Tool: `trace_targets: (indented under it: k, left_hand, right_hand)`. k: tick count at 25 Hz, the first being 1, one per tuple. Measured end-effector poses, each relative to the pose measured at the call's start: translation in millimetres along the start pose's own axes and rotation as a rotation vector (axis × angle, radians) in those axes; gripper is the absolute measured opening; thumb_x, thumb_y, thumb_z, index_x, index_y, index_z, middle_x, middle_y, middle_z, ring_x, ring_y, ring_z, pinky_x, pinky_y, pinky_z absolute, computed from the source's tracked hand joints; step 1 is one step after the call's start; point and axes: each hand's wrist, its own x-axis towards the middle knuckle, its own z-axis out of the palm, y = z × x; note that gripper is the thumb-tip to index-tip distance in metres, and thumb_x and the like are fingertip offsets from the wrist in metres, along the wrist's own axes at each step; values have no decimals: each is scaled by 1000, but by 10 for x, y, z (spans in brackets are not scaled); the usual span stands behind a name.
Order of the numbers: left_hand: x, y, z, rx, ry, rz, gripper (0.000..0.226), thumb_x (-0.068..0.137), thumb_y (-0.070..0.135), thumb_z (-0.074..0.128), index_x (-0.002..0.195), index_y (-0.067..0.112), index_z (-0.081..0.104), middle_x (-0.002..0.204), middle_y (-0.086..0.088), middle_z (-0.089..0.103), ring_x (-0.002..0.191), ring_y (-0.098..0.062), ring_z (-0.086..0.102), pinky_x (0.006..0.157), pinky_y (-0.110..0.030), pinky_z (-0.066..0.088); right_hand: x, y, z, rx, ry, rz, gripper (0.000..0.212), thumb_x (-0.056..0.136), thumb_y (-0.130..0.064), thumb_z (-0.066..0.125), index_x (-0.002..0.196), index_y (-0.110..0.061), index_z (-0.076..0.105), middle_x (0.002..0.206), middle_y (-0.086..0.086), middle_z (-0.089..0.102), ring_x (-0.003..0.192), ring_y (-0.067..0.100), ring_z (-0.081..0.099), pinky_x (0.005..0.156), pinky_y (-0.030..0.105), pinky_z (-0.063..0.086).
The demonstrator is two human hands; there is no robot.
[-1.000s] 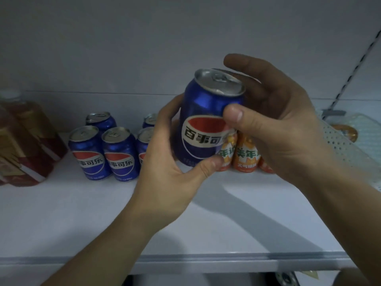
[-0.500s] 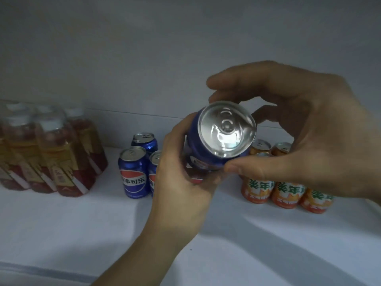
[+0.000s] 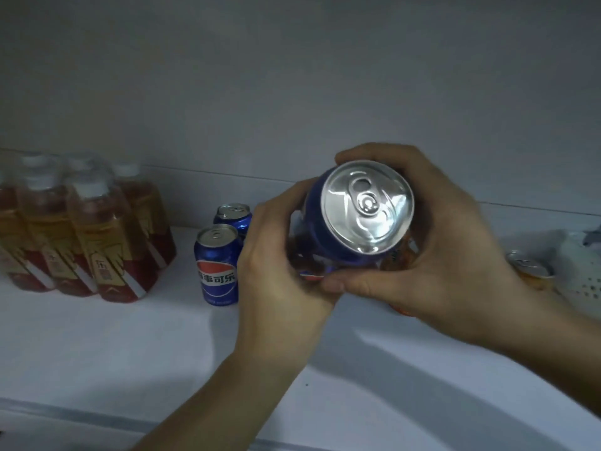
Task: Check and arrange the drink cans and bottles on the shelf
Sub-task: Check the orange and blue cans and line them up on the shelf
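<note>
I hold a blue Pepsi can (image 3: 364,209) above the white shelf (image 3: 130,346), tilted so its silver lid and pull tab face me. My left hand (image 3: 279,265) grips its lower body from the left. My right hand (image 3: 432,255) wraps it from the right, fingers behind the lid and thumb under the body. Two more blue Pepsi cans (image 3: 217,265) stand upright on the shelf left of my hands, one behind the other. An orange can (image 3: 533,271) shows past my right hand; others behind my hands are hidden.
Several bottles of reddish-brown tea (image 3: 107,242) with white caps stand grouped at the far left. A white perforated basket (image 3: 582,275) sits at the right edge. The shelf's front lip (image 3: 81,415) runs along the bottom left. A grey back wall closes the shelf.
The can went from upright with its logo toward me to tipped with its lid facing me. My right hand closed in around it. The view shifted, bringing the tea bottles into sight.
</note>
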Motion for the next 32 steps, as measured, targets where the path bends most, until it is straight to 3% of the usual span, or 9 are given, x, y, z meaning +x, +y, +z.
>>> trace_targets:
  k: [2, 5, 10, 13, 17, 19, 22, 27, 32]
  left_hand:
    - [-68, 17, 149, 23, -37, -3, 70, 64, 4, 82, 113, 47, 55, 120, 13, 66, 112, -15, 66, 92, -43, 57]
    - [-155, 122, 442, -164, -310, -122, 73, 71, 2, 86, 126, 39, 56, 127, 10, 66, 111, -16, 68, 88, -37, 60]
    - [-286, 364, 1510, -200, -717, -47, 59, 97, -12, 47, 141, 28, 50, 133, 5, 63, 116, -7, 65, 89, -23, 55]
    - [-422, 498, 2351, -270, -840, -135, 57, 98, -12, 39, 136, 29, 54, 132, 5, 63, 112, -9, 67, 96, -37, 56]
    - [-685, 329, 3290, -213, -693, -392, 40, 96, 7, 58, 106, 45, 63, 108, 16, 70, 102, -13, 68, 94, -45, 57]
    - [-753, 181, 3575, -170, -563, -619, 28, 94, 15, 64, 93, 42, 58, 100, 8, 70, 91, -19, 70, 82, -42, 61]
    - [-760, -95, 3837, -360, -549, -912, 34, 87, 21, 76, 113, 37, 61, 101, -8, 76, 88, -29, 73, 65, -31, 58]
    - [-649, -287, 3921, -507, -615, -952, 49, 82, 10, 79, 128, 23, 65, 111, -13, 76, 103, -35, 73, 91, -47, 59]
    - [-641, -316, 3938, -539, -632, -991, 46, 89, 3, 69, 131, 22, 64, 111, -15, 76, 111, -38, 69, 90, -44, 60]
  right_hand:
    - [-176, -1, -6, 114, 97, 76, 81, 58, -21, 96, 126, -30, 54, 118, -20, 67, 118, 10, 66, 92, 18, 52]
    - [-481, -34, -408, 173, 221, 182, 80, 54, -16, 96, 121, -32, 55, 116, -12, 70, 112, 14, 69, 86, 26, 58]
    - [-1148, 62, -1709, -103, 181, 274, 79, 56, -15, 96, 123, -32, 57, 119, -10, 68, 118, 20, 66, 91, 28, 57]
    - [-1572, 174, -2477, -291, 156, 387, 84, 58, -14, 101, 127, -35, 58, 124, -15, 66, 123, 13, 63, 92, 24, 57]
    - [-1877, 646, -3217, -577, 62, 501, 75, 59, -41, 93, 126, -37, 57, 122, -13, 63, 112, 2, 60, 91, 12, 52]
    - [-1904, 1050, -3380, -786, -115, 538, 70, 64, -37, 91, 125, -36, 58, 116, -11, 61, 102, 5, 57, 86, 9, 44]
    - [-1932, 1620, -3396, -855, -351, 641, 72, 69, -28, 93, 131, -32, 57, 118, -9, 60, 105, 10, 55, 97, 22, 45]
    - [-2019, 2135, -3343, -868, -514, 666, 79, 68, -36, 93, 136, -35, 53, 123, -10, 59, 112, 15, 58, 95, 29, 50]
    - [-2028, 2310, -3231, -888, -562, 586, 86, 71, -36, 92, 144, -42, 47, 137, -9, 62, 125, 18, 57, 105, 41, 51]
